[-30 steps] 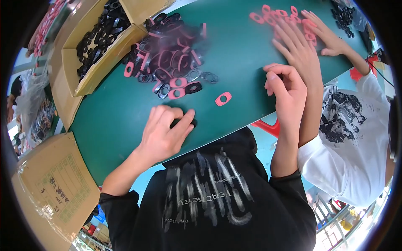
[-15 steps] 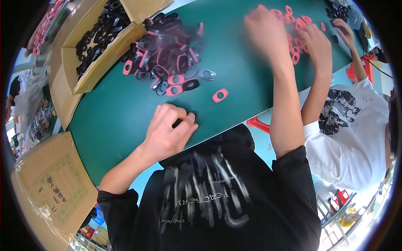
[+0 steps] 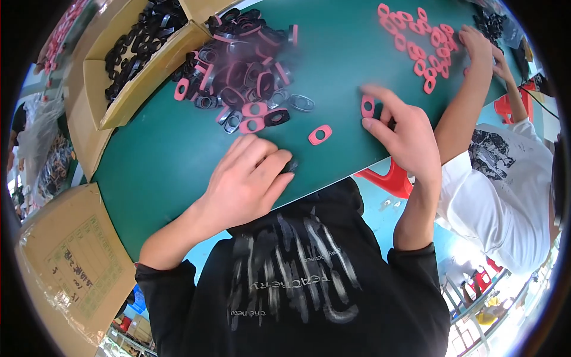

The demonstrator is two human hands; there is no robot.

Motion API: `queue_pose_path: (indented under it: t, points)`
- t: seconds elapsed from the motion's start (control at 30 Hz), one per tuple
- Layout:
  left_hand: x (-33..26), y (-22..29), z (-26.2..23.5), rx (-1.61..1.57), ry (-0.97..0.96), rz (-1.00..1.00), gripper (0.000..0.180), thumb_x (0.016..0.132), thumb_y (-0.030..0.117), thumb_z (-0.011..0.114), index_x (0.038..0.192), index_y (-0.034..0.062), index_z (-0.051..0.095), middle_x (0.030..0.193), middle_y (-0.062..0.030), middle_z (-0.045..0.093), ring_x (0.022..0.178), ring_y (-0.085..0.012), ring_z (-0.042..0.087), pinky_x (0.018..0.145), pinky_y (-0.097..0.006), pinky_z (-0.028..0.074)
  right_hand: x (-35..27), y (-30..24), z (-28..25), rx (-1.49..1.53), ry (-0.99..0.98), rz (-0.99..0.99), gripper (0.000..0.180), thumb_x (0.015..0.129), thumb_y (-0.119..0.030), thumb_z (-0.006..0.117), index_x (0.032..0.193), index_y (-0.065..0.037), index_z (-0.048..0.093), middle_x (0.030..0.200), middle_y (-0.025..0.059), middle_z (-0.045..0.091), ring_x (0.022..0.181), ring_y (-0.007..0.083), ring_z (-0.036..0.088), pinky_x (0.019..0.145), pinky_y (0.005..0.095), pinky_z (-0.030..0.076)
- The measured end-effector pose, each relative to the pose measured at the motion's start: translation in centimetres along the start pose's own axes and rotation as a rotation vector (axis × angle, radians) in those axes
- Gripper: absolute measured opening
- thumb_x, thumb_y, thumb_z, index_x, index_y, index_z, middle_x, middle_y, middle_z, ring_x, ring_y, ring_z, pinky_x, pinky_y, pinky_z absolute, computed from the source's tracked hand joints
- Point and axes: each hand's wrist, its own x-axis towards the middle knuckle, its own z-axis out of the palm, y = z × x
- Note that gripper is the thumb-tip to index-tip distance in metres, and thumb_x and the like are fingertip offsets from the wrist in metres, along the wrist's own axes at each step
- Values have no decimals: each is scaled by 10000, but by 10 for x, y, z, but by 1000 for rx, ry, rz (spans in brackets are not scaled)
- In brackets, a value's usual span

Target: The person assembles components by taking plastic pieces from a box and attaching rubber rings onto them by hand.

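My left hand [image 3: 247,178] rests over the near part of the table, its thumb and index finger pinched on a small dark piece [image 3: 291,166] that the fingers mostly hide. My right hand [image 3: 410,134] holds a pink oval ring piece [image 3: 368,107] between thumb and index fingertip, just above the green table. Between the hands a single pink ring piece [image 3: 320,134] lies flat. Beyond my left hand spreads a heap of black, clear and pink ring pieces [image 3: 250,77], its middle hazy.
An open cardboard box [image 3: 148,89] of black parts stands at the far left, with a closed carton [image 3: 77,262] nearer. Several pink rings [image 3: 416,53] lie scattered at the far right. A co-worker's arm [image 3: 470,89] reaches over the table there, and a red stool [image 3: 389,178] stands below.
My right hand has come back from the scattered pink rings toward me, bringing one pink ring piece. My left hand has shifted slightly right. The co-worker's hand has moved farther right.
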Motion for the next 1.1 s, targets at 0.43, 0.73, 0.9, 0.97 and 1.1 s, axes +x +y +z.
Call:
queue_pose_path:
  t: [0.43, 0.73, 0.9, 0.97, 1.1]
  points:
    - [42, 21, 44, 138, 67, 15, 299, 805, 33, 801, 1072, -8, 673, 946, -134, 614, 849, -333, 625, 756, -424, 514, -25, 8, 9, -36, 71, -48, 400, 848, -203, 785, 1220, -120, 661, 661, 53, 630, 644, 287, 656, 605, 419, 492]
    - [50, 25, 49, 119, -6, -95, 213, 869, 74, 752, 978, -11, 590, 927, -159, 553, 610, -346, 636, 541, -448, 525, -27, 18, 10, -44, 177, -125, 297, 849, -165, 769, 1133, -114, 696, 644, 48, 597, 629, 279, 643, 581, 409, 477]
    - [56, 25, 51, 135, -17, -8, 180, 878, 79, 728, 916, 4, 569, 896, -148, 533, 598, -331, 633, 531, -448, 520, -33, 15, 10, -55, 204, -119, 338, 819, -90, 786, 1143, -56, 698, 638, 56, 528, 587, 212, 541, 585, 352, 439]
    - [50, 22, 46, 184, -36, -24, 145, 851, 37, 699, 913, 4, 572, 902, -154, 541, 605, -326, 640, 536, -449, 525, -24, 14, 19, -40, 168, -157, 346, 816, -89, 788, 1149, -53, 700, 638, 58, 528, 586, 210, 540, 585, 350, 440]
    - [46, 18, 37, 210, -102, -48, 139, 817, -4, 665, 920, 1, 572, 909, -165, 551, 628, -339, 653, 557, -455, 536, -26, 9, 17, 1, 147, -93, 308, 848, -141, 763, 1144, -87, 700, 659, 60, 583, 619, 258, 620, 588, 383, 476]
